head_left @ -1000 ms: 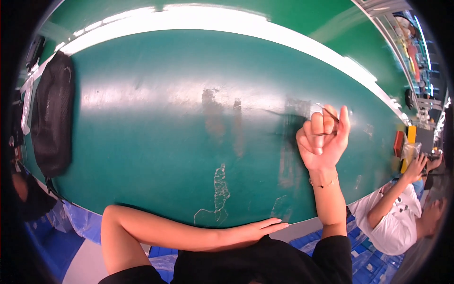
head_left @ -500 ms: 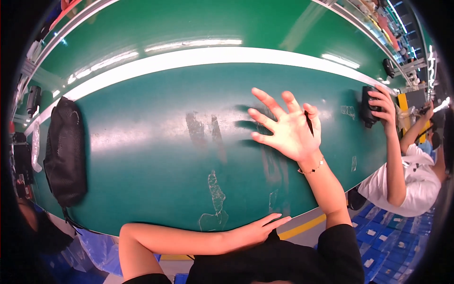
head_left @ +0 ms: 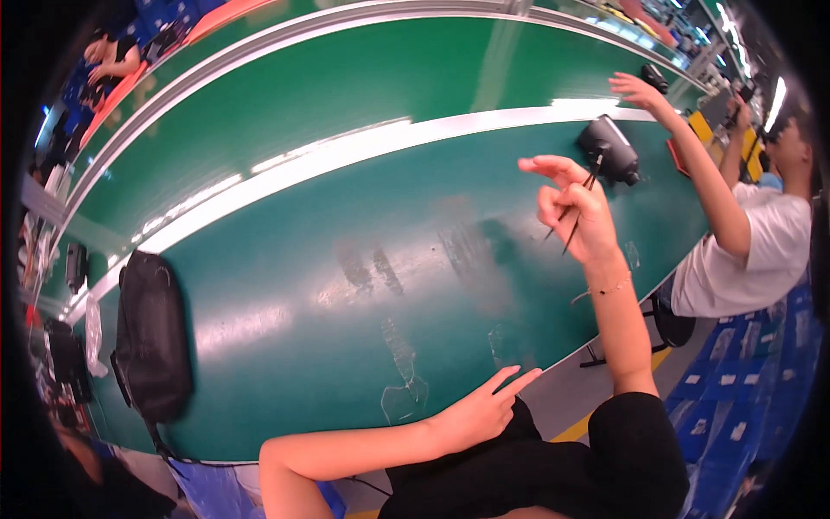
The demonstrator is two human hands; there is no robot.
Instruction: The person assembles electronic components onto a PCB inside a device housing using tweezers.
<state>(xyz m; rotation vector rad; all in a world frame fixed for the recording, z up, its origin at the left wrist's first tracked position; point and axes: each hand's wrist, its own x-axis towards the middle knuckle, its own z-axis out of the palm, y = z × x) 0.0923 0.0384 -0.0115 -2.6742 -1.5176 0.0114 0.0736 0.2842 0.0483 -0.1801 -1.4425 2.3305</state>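
The right hand (head_left: 590, 223) has curled inward. Leftmost on the table (head_left: 294, 381), a black bag (head_left: 156, 337); at the near edge, the left hand (head_left: 474, 419), grip slack, empty; above the table, the right hand's grip pinches dark tweezers (head_left: 594, 176).

1 head-worn fisheye looks down across the green tabletop (head_left: 285, 381).

The slim dark tweezers (head_left: 591, 182) look like metal, fairly dull. The green tabletop (head_left: 285, 381) is smooth with a satin sheen — pale light smears across it — while its scuffed patches (head_left: 467, 251) look rougher. Clear, crinkled film (head_left: 400, 350) resembles plastic. The black bag (head_left: 156, 337) appears matt cloth; the rounded black object (head_left: 609, 145), smooth plastic; the black shirt (head_left: 635, 437), matt fabric.
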